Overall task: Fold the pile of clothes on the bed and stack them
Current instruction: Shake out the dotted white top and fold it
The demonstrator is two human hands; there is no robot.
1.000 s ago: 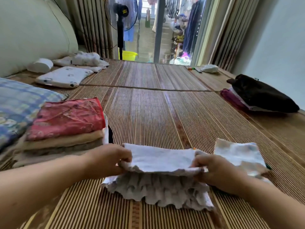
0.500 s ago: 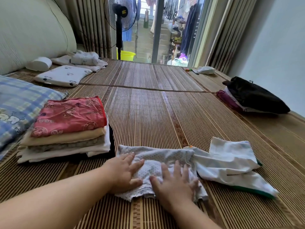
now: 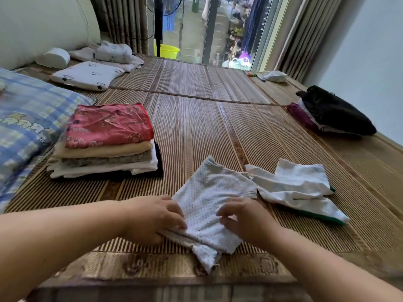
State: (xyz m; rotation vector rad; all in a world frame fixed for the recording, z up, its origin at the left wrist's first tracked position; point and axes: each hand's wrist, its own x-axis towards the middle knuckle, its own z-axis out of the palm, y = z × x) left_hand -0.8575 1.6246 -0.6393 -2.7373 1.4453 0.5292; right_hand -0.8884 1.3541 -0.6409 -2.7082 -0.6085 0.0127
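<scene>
the bed (image 3: 207,131) carries a folded stack (image 3: 106,140) at left. near the front edge lies the dotted garment (image 3: 209,205); left hand (image 3: 157,216) pinches its edge, right hand (image 3: 246,216) rests loosely curled on it. best square the fold's edges before lifting it over.

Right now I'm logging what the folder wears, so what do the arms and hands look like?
Both forearms are bare as far as the frame shows: no sleeves, cuffs or gloves. The left hand and right hand show no rings, watch or bracelets. Nails look short and unpainted, though blur limits detail.
</scene>
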